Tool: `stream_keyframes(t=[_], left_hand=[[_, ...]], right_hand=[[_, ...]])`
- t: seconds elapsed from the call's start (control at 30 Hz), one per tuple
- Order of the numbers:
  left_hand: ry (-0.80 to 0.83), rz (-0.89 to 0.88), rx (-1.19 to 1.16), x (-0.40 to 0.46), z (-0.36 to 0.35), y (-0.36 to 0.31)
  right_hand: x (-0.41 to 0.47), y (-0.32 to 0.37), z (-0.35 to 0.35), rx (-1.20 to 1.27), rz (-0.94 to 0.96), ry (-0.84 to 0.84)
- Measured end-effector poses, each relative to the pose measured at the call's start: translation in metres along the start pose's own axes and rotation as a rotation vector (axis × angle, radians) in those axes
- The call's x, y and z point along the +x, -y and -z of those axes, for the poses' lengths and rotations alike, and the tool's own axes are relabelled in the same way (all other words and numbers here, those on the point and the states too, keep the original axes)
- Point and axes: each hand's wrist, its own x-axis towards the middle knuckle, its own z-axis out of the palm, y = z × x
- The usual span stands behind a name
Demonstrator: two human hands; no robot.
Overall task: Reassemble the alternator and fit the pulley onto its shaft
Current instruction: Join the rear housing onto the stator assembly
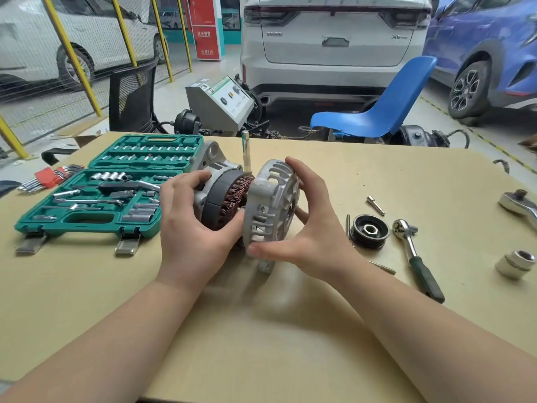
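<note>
The alternator lies on its side at the middle of the table. My left hand (193, 225) grips its rear housing with the dark stator ring and copper windings (229, 196). My right hand (305, 228) holds the silver slotted front cover (271, 205) by its rim, thumb below and fingers over the top. The cover sits tilted against the windings with a gap showing. The black grooved pulley (369, 231), a nut in its centre, lies flat on the table to the right of my right hand.
An open green socket case (87, 219) and red hex key set (48, 176) lie at left. A ratchet (415, 257), a small bit (375, 205), a big socket (515, 263), a second ratchet head (518, 203) lie at right. A steel rod (246, 151) stands behind the alternator.
</note>
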Motion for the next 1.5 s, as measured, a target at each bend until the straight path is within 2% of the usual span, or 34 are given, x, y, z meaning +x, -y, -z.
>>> stream_keyframes(t=[0.13, 0.33, 0.43, 0.53, 0.6, 0.7, 0.8, 0.9, 1.17, 1.37, 1.5], left_hand=[[0.018, 0.002, -0.041, -0.001, 0.004, -0.004], [0.093, -0.067, -0.045, -0.001, 0.007, -0.003], [0.102, -0.105, -0.048, 0.0, 0.007, -0.001], [0.084, -0.115, -0.061, 0.001, 0.006, -0.002], [0.093, -0.113, -0.054, 0.001, 0.005, -0.001], [0.112, -0.102, -0.051, 0.002, 0.005, 0.0], [0.108, -0.122, -0.065, 0.002, 0.005, -0.001], [0.121, -0.128, -0.096, 0.004, 0.005, -0.002], [0.137, -0.127, -0.098, 0.013, 0.002, 0.002], [0.076, -0.067, -0.111, 0.026, -0.002, 0.006], [0.046, -0.03, -0.138, 0.029, -0.001, 0.006]], right_hand=[[-0.001, 0.003, 0.005, -0.114, 0.176, 0.055], [-0.005, 0.013, 0.012, -0.501, 0.385, 0.224], [-0.007, 0.014, 0.015, -0.585, 0.386, 0.249], [-0.011, 0.014, 0.016, -0.61, 0.302, 0.258], [-0.014, 0.013, 0.014, -0.568, 0.19, 0.25], [-0.02, 0.01, 0.007, -0.366, -0.012, 0.229], [-0.024, 0.013, -0.008, -0.046, -0.134, 0.203], [-0.019, 0.019, -0.022, 0.061, -0.217, 0.116], [-0.019, 0.02, -0.018, 0.025, -0.223, 0.044], [-0.01, 0.02, -0.01, 0.179, -0.238, 0.01], [-0.012, 0.019, -0.014, 0.173, -0.215, -0.018]])
